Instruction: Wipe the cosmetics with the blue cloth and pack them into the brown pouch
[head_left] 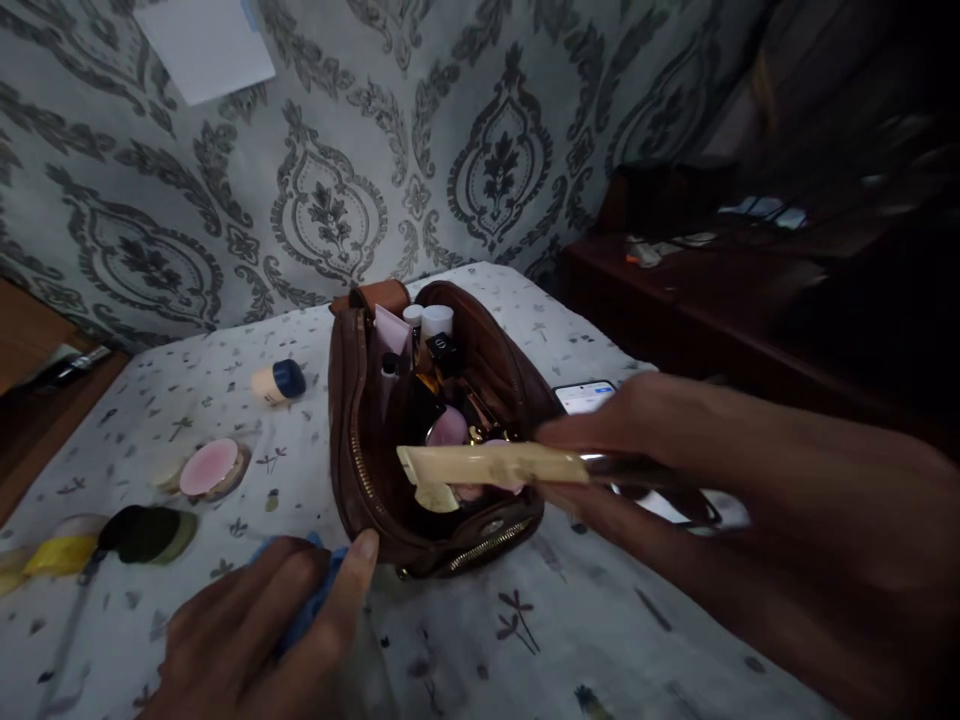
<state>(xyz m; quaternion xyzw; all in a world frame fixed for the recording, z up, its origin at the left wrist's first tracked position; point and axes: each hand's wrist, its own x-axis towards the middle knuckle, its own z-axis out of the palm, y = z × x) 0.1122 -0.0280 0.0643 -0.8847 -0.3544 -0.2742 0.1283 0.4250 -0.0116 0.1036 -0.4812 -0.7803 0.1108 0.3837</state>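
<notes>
A brown leather pouch [360,440] stands unzipped in the middle of the patterned tablecloth, packed with several cosmetics such as tubes and small bottles. My right hand [637,450] reaches in from the right, fingers pinched on a long cream-coloured tube [487,465] held level over the pouch's mouth. My left hand [262,630] rests at the pouch's near left corner, thumb against the leather, fingers curled over a blue cloth [307,600].
Left of the pouch lie a cream jar with a blue cap [279,382], a pink round compact [212,468], a dark round pad [142,533] and a yellow item [52,555]. A phone [586,395] lies behind my right hand. A dark wooden shelf [675,300] stands at the right.
</notes>
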